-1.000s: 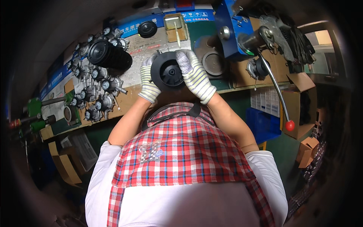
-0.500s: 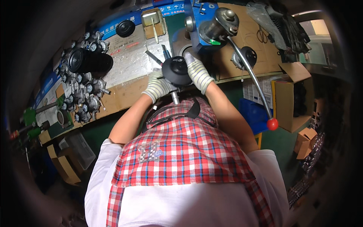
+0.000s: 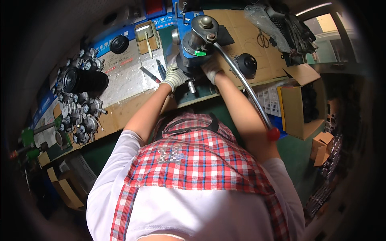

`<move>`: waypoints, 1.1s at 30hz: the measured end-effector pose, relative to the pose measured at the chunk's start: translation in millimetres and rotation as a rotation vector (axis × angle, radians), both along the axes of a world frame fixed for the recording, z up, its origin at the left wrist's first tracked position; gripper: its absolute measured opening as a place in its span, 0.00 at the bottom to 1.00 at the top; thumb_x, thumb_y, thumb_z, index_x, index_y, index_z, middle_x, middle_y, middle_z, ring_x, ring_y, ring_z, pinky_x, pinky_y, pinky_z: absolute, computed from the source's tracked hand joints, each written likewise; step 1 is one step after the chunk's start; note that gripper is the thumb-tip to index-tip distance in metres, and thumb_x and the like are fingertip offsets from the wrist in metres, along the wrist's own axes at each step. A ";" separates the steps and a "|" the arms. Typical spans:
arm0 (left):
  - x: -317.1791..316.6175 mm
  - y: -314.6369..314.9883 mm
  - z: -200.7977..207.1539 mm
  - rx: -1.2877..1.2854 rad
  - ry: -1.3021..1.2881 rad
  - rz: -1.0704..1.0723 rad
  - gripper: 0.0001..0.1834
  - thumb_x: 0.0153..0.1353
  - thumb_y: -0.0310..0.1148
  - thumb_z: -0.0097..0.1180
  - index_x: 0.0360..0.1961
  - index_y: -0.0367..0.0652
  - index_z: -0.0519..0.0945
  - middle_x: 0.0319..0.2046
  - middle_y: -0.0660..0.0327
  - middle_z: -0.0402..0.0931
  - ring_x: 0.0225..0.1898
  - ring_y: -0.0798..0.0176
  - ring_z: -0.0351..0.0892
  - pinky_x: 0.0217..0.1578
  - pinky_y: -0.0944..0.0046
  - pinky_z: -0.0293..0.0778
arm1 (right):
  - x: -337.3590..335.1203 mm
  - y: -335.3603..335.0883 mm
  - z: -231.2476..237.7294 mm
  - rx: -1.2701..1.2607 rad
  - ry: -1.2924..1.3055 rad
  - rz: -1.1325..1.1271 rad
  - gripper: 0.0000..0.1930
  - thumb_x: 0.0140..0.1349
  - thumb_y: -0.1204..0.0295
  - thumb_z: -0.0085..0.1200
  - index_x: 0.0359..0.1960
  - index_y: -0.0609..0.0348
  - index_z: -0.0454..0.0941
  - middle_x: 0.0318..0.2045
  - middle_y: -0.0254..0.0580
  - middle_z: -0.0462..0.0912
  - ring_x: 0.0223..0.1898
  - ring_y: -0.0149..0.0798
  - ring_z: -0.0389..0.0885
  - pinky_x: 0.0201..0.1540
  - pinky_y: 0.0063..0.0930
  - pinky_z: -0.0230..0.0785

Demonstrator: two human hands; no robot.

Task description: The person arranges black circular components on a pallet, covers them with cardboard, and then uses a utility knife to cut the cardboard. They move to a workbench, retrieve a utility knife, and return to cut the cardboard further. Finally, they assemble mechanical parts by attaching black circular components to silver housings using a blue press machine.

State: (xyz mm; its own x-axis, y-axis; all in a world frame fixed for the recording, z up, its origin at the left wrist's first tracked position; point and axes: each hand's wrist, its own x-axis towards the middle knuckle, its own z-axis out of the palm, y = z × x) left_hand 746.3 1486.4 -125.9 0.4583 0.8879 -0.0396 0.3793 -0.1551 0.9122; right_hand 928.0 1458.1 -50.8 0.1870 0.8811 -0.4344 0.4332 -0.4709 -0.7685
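A blue lever press (image 3: 183,30) stands at the bench's front, its long steel lever (image 3: 241,76) slanting toward me and ending in a red knob (image 3: 273,134). Beneath its head sits a black-capped metal part, mostly hidden, with a silver stub (image 3: 192,86) poking out toward me. My left hand (image 3: 175,77), in a striped glove, is closed on this part's left side. On the other side my gloved right hand (image 3: 211,70) reaches in under the press head, where its fingers are hidden. Another black-domed part (image 3: 246,65) rests on the bench, right of the lever.
Several silver metal assemblies (image 3: 86,108) crowd the bench's left, with a ribbed black cylinder (image 3: 86,80) over them. A tray with a brush (image 3: 148,43), a red-handled blade (image 3: 150,75) and scissors (image 3: 263,40) lie around. An open carton (image 3: 297,108) stands at right.
Both hands have carried the black-capped part forward from near my waist to under the press head. The view has shifted, so the bench things appear farther left.
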 end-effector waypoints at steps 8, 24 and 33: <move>5.9 4.2 43.0 0.229 0.409 -0.297 0.31 0.56 0.49 0.63 0.58 0.47 0.74 0.55 0.56 0.77 0.55 0.52 0.74 0.60 0.58 0.68 | -1.5 -7.1 -22.9 0.454 -0.590 0.100 0.27 0.60 0.60 0.55 0.59 0.60 0.69 0.51 0.49 0.77 0.50 0.47 0.75 0.52 0.36 0.69; 8.2 7.4 126.9 0.228 0.378 -0.212 0.60 0.34 0.53 0.79 0.67 0.37 0.63 0.60 0.40 0.69 0.62 0.39 0.69 0.63 0.52 0.67 | 17.5 -4.5 -103.3 0.142 -0.603 0.253 0.33 0.64 0.59 0.48 0.69 0.60 0.59 0.65 0.54 0.69 0.64 0.51 0.71 0.67 0.38 0.63; -5.6 3.3 134.2 0.191 0.517 -0.161 0.55 0.38 0.51 0.77 0.64 0.30 0.67 0.60 0.38 0.68 0.62 0.38 0.68 0.64 0.53 0.66 | 71.4 -140.8 277.3 -0.276 0.446 0.036 0.25 0.68 0.49 0.53 0.56 0.56 0.76 0.23 0.37 0.79 0.19 0.31 0.77 0.24 0.25 0.74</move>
State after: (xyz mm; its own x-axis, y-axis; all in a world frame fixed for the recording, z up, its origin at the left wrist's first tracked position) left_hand 740.7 1489.8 8.3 0.5522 0.8218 -0.1405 0.7265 -0.3917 0.5646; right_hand 999.4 1317.3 226.5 -0.0970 0.7254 -0.6815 0.1116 -0.6725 -0.7316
